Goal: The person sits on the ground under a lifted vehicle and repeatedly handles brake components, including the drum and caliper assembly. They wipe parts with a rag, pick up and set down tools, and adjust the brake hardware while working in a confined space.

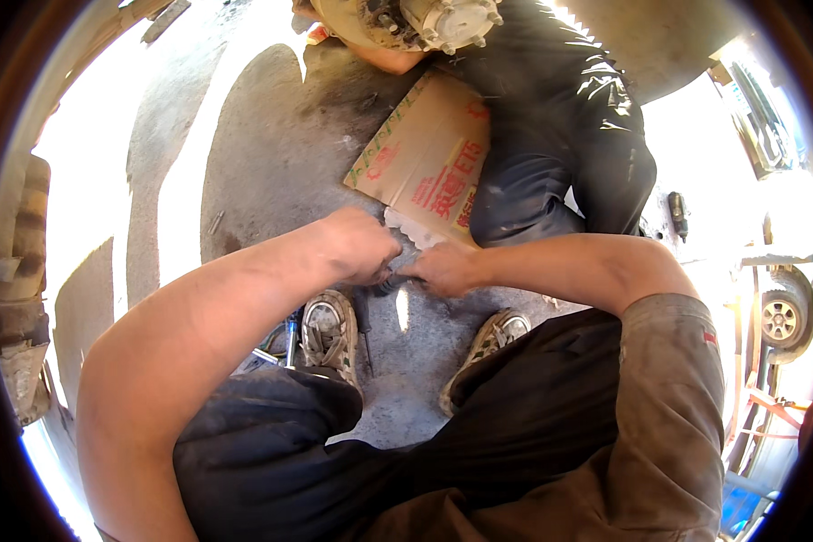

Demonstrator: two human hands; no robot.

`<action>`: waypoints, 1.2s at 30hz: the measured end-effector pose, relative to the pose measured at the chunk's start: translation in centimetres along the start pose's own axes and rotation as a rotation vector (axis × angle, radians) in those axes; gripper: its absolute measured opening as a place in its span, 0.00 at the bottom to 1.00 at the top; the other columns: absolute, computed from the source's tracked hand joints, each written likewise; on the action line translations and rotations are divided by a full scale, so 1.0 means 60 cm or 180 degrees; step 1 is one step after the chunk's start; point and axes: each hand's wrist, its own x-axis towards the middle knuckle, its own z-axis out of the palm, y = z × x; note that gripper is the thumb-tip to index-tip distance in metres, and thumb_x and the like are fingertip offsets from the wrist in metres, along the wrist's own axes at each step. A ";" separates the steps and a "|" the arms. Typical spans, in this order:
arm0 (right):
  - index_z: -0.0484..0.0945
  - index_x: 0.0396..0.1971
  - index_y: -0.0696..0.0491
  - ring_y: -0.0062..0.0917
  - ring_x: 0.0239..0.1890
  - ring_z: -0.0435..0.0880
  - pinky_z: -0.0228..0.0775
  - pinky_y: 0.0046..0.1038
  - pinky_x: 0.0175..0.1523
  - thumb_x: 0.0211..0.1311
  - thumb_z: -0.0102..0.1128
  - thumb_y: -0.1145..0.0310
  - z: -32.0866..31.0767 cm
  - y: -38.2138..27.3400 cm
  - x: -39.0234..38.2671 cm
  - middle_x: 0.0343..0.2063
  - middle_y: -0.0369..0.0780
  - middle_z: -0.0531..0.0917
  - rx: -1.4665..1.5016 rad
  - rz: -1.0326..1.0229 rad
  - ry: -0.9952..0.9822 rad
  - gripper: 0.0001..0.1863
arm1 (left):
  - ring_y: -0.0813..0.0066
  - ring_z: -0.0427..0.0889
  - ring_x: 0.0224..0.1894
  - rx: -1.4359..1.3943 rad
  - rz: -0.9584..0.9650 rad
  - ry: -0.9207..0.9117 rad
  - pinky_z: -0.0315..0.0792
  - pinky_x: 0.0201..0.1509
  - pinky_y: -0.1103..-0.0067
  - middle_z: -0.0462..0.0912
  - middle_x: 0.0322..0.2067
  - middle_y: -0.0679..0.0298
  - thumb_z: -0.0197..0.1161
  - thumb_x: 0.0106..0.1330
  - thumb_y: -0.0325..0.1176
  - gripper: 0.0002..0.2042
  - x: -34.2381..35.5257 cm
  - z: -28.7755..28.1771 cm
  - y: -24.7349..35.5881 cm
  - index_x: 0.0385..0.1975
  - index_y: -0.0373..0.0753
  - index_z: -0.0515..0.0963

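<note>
My left hand (359, 246) is closed in a fist, its knuckles turned up. Opposite it, fingertips nearly meeting, is my right hand (444, 269), with its fingers bent together. A small dark object (388, 285) shows just under the fingers of both hands; it is mostly hidden, and I cannot make out its kind. Both hands are above the concrete floor, between my shoes and a flattened cardboard sheet (425, 154) with red print. The sheet's near edge is torn and pale.
Another person in dark clothes (560, 135) kneels on the cardboard's right side. A metal wheel hub with studs (452, 20) is at the top. Metal hand tools (291, 339) lie by my left shoe (328, 330). A dark tool (677, 215) and a wheel (783, 316) are at the right.
</note>
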 end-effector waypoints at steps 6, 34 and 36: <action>0.79 0.45 0.46 0.43 0.41 0.84 0.75 0.43 0.45 0.58 0.53 0.64 0.001 0.021 0.001 0.35 0.46 0.85 -0.0315 0.0125 -0.0434 0.15 | 0.54 0.82 0.44 0.0157 0.0031 -0.0141 0.75 0.48 0.62 0.83 0.43 0.55 0.61 0.61 0.46 0.18 0.015 -0.013 -0.006 0.44 0.41 0.79; 0.80 0.38 0.46 0.41 0.40 0.85 0.75 0.44 0.43 0.59 0.52 0.66 0.011 0.021 -0.026 0.31 0.45 0.84 -0.0504 0.0147 -0.0571 0.10 | 0.54 0.83 0.43 0.0029 -0.0056 -0.0074 0.75 0.47 0.61 0.83 0.42 0.55 0.61 0.61 0.46 0.18 0.019 -0.023 -0.001 0.46 0.41 0.78; 0.81 0.37 0.47 0.41 0.40 0.85 0.75 0.44 0.42 0.58 0.52 0.67 0.012 0.021 -0.047 0.32 0.45 0.85 -0.0493 0.0152 -0.0696 0.10 | 0.53 0.83 0.43 0.0042 -0.0058 -0.0060 0.75 0.47 0.61 0.83 0.42 0.55 0.61 0.62 0.46 0.18 0.020 -0.023 -0.003 0.46 0.41 0.78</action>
